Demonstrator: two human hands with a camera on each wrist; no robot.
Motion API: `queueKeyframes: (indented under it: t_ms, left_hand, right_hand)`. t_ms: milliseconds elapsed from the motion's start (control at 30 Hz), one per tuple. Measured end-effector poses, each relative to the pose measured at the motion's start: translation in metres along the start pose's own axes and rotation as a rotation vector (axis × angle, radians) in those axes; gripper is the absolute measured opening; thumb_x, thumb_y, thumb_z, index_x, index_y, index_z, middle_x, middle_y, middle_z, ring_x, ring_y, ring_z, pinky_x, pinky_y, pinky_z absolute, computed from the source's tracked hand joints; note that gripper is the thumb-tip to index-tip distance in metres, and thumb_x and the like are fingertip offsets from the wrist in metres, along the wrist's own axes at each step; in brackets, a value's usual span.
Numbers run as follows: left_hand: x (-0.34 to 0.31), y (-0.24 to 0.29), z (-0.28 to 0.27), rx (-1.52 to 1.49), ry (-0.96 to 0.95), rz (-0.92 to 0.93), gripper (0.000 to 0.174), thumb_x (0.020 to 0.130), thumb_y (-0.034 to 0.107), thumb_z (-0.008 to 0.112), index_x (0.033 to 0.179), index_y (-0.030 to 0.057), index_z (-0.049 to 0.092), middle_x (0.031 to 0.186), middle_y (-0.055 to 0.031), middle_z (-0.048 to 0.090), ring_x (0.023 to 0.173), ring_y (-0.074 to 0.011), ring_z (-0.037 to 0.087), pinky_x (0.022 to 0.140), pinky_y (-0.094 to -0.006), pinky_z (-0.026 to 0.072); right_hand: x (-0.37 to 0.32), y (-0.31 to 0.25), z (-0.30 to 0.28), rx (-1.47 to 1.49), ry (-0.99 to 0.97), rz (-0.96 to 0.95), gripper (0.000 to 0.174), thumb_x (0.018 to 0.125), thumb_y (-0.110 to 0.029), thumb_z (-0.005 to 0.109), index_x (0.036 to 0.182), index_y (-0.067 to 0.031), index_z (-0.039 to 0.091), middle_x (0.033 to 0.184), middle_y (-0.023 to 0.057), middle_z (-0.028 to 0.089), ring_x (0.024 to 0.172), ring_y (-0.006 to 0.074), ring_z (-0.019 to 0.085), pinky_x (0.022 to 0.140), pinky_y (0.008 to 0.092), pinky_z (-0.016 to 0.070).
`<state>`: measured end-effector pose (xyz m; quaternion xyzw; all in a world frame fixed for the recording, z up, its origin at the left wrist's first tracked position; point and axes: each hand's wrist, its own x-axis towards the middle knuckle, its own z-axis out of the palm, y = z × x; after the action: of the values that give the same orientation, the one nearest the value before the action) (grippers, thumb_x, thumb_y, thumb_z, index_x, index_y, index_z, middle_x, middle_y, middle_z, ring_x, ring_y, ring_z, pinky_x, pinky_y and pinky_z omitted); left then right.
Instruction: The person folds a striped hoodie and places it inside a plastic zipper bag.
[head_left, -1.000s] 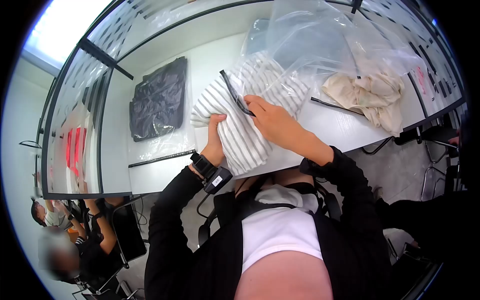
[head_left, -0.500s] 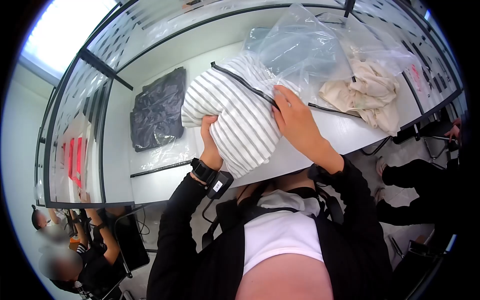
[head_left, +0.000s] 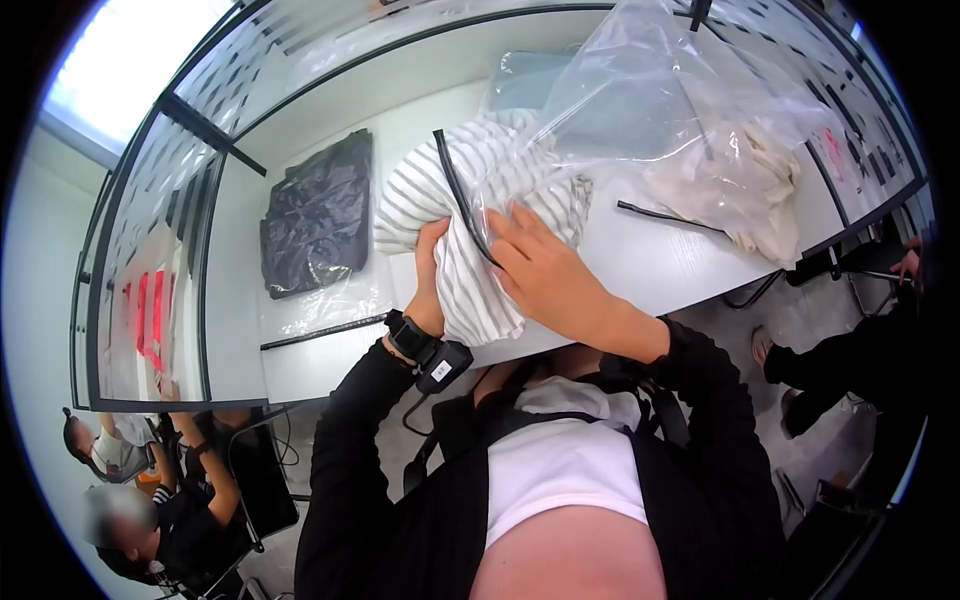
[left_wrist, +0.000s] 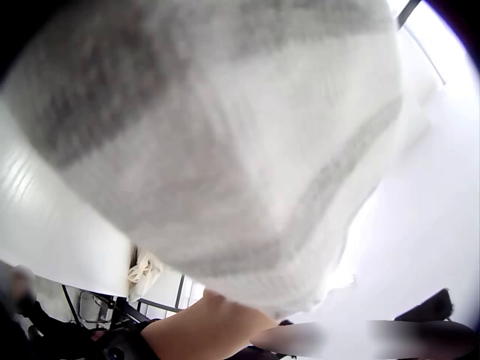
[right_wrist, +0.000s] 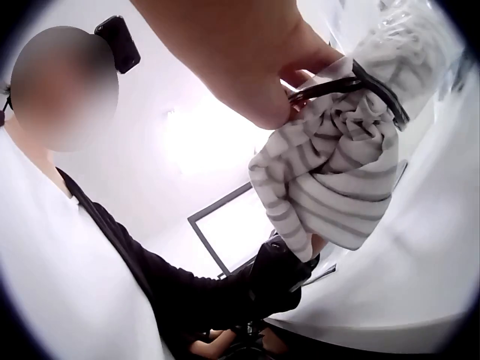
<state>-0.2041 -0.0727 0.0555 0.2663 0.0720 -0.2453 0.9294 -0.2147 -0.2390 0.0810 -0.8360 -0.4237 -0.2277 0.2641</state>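
In the head view a white cloth with grey stripes [head_left: 482,300] lies bunched at the table's front, its far part inside a clear plastic bag [head_left: 625,95]. My left hand [head_left: 428,285] grips the near left part of the cloth, thumb on top and fingers hidden beneath. Across the cloth runs the bag's black-edged mouth [head_left: 455,190]. My right hand [head_left: 548,280] pinches the near end of that mouth, fingers spread over the plastic. The right wrist view shows the black edge [right_wrist: 390,97] looped around the bunched striped cloth [right_wrist: 341,191].
A dark grey folded garment [head_left: 318,215] in a clear bag with a black edge [head_left: 325,334] lies at left. Cream cloth [head_left: 765,200] sits at right, partly under plastic, beside another black strip [head_left: 668,217]. Blue-grey fabric [head_left: 525,80] lies behind. Mesh panels [head_left: 150,300] enclose the table.
My right hand first moved right, pulling the black edge straight, then came back left and nearer. The cloth spread wide, then bunched narrower. My left hand keeps its grip.
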Motion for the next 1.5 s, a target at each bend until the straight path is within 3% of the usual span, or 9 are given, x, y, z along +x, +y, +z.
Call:
queueKeyframes:
  t_ms: [133, 233, 400, 667, 767, 967, 1167, 1333, 1500]
  left_hand:
    - [-0.005, 0.002, 0.017, 0.141, 0.069, 0.091, 0.056, 0.081, 0.040, 0.042, 0.118, -0.0002, 0.048, 0.108, -0.0162, 0.058, 0.097, -0.0274, 0.057, 0.089, -0.0360, 0.0440]
    - [-0.007, -0.002, 0.025, 0.213, 0.154, 0.186, 0.059, 0.081, 0.041, 0.043, 0.120, -0.0021, 0.045, 0.108, -0.0172, 0.057, 0.098, -0.0281, 0.057, 0.090, -0.0368, 0.0437]
    - [-0.021, -0.006, 0.007, 0.223, 0.334, 0.150, 0.045, 0.083, 0.027, 0.056, 0.116, -0.0017, 0.045, 0.112, -0.0130, 0.054, 0.101, -0.0200, 0.055, 0.088, -0.0320, 0.0446]
    - [-0.057, -0.009, -0.025, 0.309, 0.380, 0.190, 0.051, 0.086, 0.029, 0.050, 0.124, -0.0025, 0.037, 0.121, -0.0124, 0.049, 0.109, -0.0205, 0.051, 0.092, -0.0324, 0.0421]
    - [-0.059, -0.009, -0.033, 0.215, 0.419, 0.175, 0.050, 0.082, 0.018, 0.047, 0.125, -0.0033, 0.035, 0.123, -0.0141, 0.047, 0.113, -0.0237, 0.048, 0.096, -0.0365, 0.0394]
    - [-0.073, -0.006, -0.079, 0.062, 0.060, 0.257, 0.053, 0.064, -0.005, 0.036, 0.117, -0.0056, 0.042, 0.121, -0.0170, 0.047, 0.117, -0.0266, 0.042, 0.098, -0.0410, 0.0347]
    - [-0.060, -0.010, -0.070, 0.206, 0.081, 0.280, 0.046, 0.078, -0.005, 0.037, 0.124, -0.0021, 0.038, 0.125, -0.0122, 0.045, 0.113, -0.0248, 0.047, 0.096, -0.0364, 0.0392]
    - [-0.058, -0.015, -0.023, 0.538, -0.006, 0.403, 0.045, 0.089, 0.006, 0.040, 0.132, 0.0020, 0.028, 0.130, -0.0102, 0.041, 0.118, -0.0210, 0.043, 0.100, -0.0342, 0.0358]
    - [-0.035, 0.007, 0.011, 0.337, -0.017, 0.268, 0.050, 0.090, 0.007, 0.041, 0.136, 0.0045, 0.022, 0.132, -0.0075, 0.037, 0.121, -0.0196, 0.039, 0.100, -0.0347, 0.0337]
  right_hand:
    - [0.004, 0.001, -0.014, -0.094, 0.111, 0.149, 0.052, 0.073, -0.033, 0.065, 0.106, 0.0045, 0.049, 0.110, 0.0187, 0.050, 0.104, 0.0375, 0.044, 0.087, 0.0423, 0.0382]
    - [0.009, 0.006, -0.028, -0.045, 0.078, 0.244, 0.049, 0.071, -0.033, 0.066, 0.100, 0.0037, 0.052, 0.103, 0.0152, 0.051, 0.099, 0.0335, 0.045, 0.084, 0.0416, 0.0389]
    - [-0.001, 0.020, -0.013, -0.086, -0.044, 0.165, 0.029, 0.068, -0.017, 0.067, 0.085, 0.0014, 0.053, 0.099, 0.0132, 0.049, 0.096, 0.0298, 0.045, 0.080, 0.0374, 0.0408]
    - [-0.013, 0.016, 0.006, -0.121, -0.173, 0.130, 0.017, 0.065, -0.006, 0.061, 0.078, 0.0014, 0.053, 0.111, 0.0137, 0.046, 0.102, 0.0278, 0.044, 0.085, 0.0350, 0.0406]
    - [-0.012, 0.015, 0.004, -0.156, -0.124, 0.014, 0.023, 0.062, -0.005, 0.058, 0.084, 0.0030, 0.056, 0.104, 0.0158, 0.050, 0.099, 0.0275, 0.045, 0.082, 0.0312, 0.0423]
    - [-0.035, 0.020, -0.003, 0.145, -0.240, 0.062, 0.063, 0.060, -0.002, 0.064, 0.119, -0.0038, 0.043, 0.129, 0.0174, 0.036, 0.116, 0.0337, 0.040, 0.091, 0.0370, 0.0393]
    - [-0.036, 0.000, -0.005, -0.020, -0.316, 0.009, 0.089, 0.055, -0.017, 0.075, 0.134, -0.0161, 0.034, 0.135, 0.0236, 0.025, 0.120, 0.0436, 0.032, 0.099, 0.0495, 0.0275]
    - [-0.023, 0.008, 0.017, -0.081, 0.012, 0.020, 0.073, 0.067, -0.020, 0.065, 0.133, -0.0192, 0.035, 0.128, 0.0247, 0.033, 0.115, 0.0452, 0.035, 0.096, 0.0525, 0.0285]
    - [0.000, 0.036, 0.013, 0.015, 0.280, 0.081, 0.032, 0.068, -0.013, 0.062, 0.099, -0.0102, 0.059, 0.098, 0.0118, 0.058, 0.090, 0.0292, 0.058, 0.071, 0.0358, 0.0477]
